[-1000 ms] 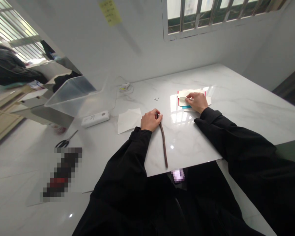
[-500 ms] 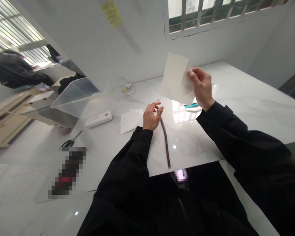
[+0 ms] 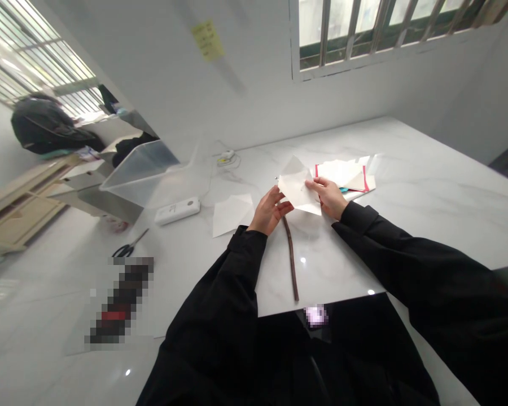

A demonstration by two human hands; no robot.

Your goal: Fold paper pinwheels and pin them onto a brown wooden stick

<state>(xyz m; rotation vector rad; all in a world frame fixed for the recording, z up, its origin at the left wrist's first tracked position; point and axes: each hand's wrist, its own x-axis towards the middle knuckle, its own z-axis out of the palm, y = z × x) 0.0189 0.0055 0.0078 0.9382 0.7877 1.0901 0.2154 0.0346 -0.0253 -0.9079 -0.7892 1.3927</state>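
A cream-white sheet of paper (image 3: pixel 298 183) is held up over the table, tilted, with a crease showing. My right hand (image 3: pixel 332 198) pinches its right side, thumb on the front face. At the left edge, my left hand (image 3: pixel 267 213) has its fingers curled against the paper; some fingertips are hidden. Below the sheet lies a thin brown stick (image 3: pixel 292 259), its upper end partly covered by the hand and paper. Just behind my right hand is a stack of papers (image 3: pixel 341 173) with red and blue edges showing.
Another white sheet (image 3: pixel 232 214) lies left of my left hand. Further left are a white power strip (image 3: pixel 178 211), a clear plastic bin (image 3: pixel 141 169) and black-handled scissors (image 3: pixel 125 249). A cable (image 3: pixel 227 158) rests near the wall, which bears a yellow note (image 3: pixel 207 40).
My right hand has brought the paper down and toward me, uncovering the stack behind. My left hand, empty before, has moved slightly right and down and now takes the paper's left edge.
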